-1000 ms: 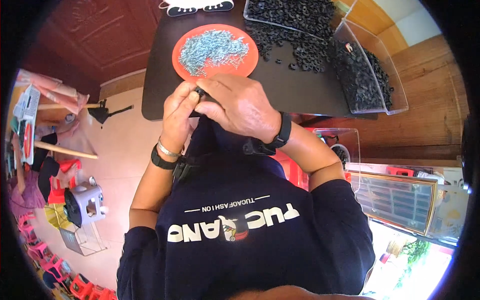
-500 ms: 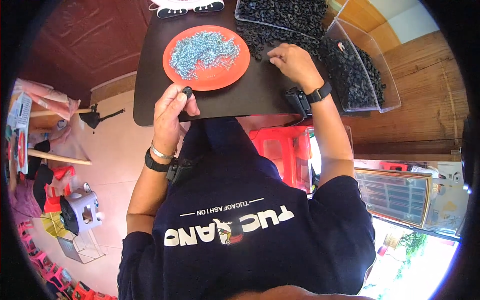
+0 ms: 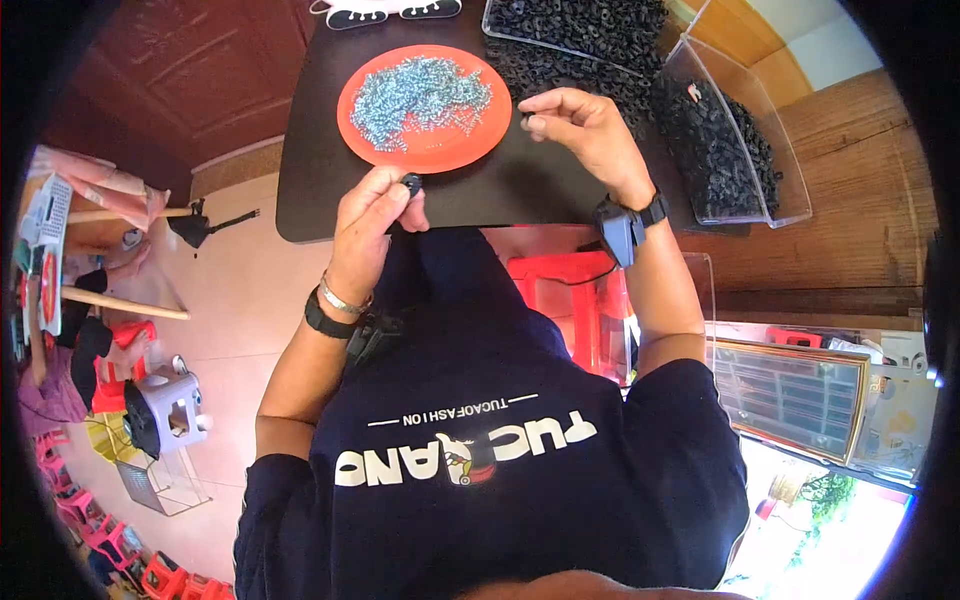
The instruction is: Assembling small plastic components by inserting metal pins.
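Between the thumb and fingers of my left hand (image 3: pixel 372 222) is a small round black plastic part (image 3: pixel 411 184), held at the table's near edge. My right hand (image 3: pixel 588 138) pinches another small black piece (image 3: pixel 527 117) at its fingertips, just right of the orange-red plate (image 3: pixel 425 158). On that plate lies a heap of small silvery screws (image 3: pixel 415 98), thinner toward its near side. Loose black plastic parts (image 3: pixel 545 70) are spread on the table beyond my right hand. The fine shape of both held pieces is too small to make out.
A clear bin (image 3: pixel 575 20) full of black parts is at the far side, and a second clear bin (image 3: pixel 725 160) stands on the right. The dark table (image 3: pixel 310 185) has a rounded near-left corner. A red stool (image 3: pixel 570 285) is under it. Another person (image 3: pixel 90 350) is at far left.
My right hand has drawn back from the loose black parts toward the plate, now with a small black piece in its fingertips. The left hand keeps its round part.
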Demonstrator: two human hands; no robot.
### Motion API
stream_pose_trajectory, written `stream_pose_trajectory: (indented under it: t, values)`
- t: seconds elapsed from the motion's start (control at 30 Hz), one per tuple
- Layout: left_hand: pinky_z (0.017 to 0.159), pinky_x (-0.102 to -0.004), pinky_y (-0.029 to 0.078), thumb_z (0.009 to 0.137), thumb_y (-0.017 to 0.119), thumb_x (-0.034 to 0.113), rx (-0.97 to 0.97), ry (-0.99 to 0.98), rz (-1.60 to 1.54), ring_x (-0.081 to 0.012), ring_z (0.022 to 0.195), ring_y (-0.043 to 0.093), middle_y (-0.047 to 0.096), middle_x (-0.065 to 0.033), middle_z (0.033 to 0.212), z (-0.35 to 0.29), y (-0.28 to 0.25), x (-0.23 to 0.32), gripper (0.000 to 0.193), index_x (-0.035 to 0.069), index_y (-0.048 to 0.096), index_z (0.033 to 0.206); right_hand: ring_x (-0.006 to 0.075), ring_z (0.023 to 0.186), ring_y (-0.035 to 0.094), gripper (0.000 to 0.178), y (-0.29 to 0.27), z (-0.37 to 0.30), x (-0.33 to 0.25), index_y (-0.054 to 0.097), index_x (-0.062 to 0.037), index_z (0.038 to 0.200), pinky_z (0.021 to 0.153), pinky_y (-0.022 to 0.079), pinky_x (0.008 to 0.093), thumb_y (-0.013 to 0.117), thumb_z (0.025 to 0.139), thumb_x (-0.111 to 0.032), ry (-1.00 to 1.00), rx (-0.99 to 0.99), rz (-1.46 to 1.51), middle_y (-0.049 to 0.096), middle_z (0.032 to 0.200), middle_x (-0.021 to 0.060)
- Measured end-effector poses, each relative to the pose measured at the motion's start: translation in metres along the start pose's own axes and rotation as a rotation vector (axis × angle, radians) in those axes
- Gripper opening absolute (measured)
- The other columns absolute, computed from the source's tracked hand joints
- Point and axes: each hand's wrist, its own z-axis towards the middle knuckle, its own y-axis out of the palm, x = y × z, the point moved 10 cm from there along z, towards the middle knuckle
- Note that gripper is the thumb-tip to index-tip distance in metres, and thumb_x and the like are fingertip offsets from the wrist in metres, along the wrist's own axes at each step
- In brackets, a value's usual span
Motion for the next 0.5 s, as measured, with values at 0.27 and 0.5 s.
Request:
stream_pose_trajectory:
  t: [0.27,0.5]
  values:
    - [0.060,-0.0227,0.041,0.093,0.048,0.028,-0.041,0.033,0.095,-0.0095,0.065,0.053,0.057,-0.0033,0.071,0.001,0.014,0.006,0.030,-0.001,0.057,0.094,0.0105,0.075,0.062,0.015,0.073,-0.015,-0.041,0.065,-0.0001,0.099,0.071,0.050,0.0231,0.062,0.084,-0.003,0.001,-0.091,0.328,0.066,0.085,0.0051]
    - [0.065,-0.0238,0.043,0.093,0.049,0.029,-0.044,0.072,0.150,-0.0113,0.068,0.054,0.057,-0.0052,0.075,-0.009,0.011,0.016,0.030,-0.001,0.055,0.096,0.0075,0.072,0.060,0.014,0.098,-0.017,-0.045,0.066,0.0000,0.096,0.068,0.049,0.0208,0.065,0.083,-0.006,0.040,-0.113,0.396,0.066,0.083,0.0035]
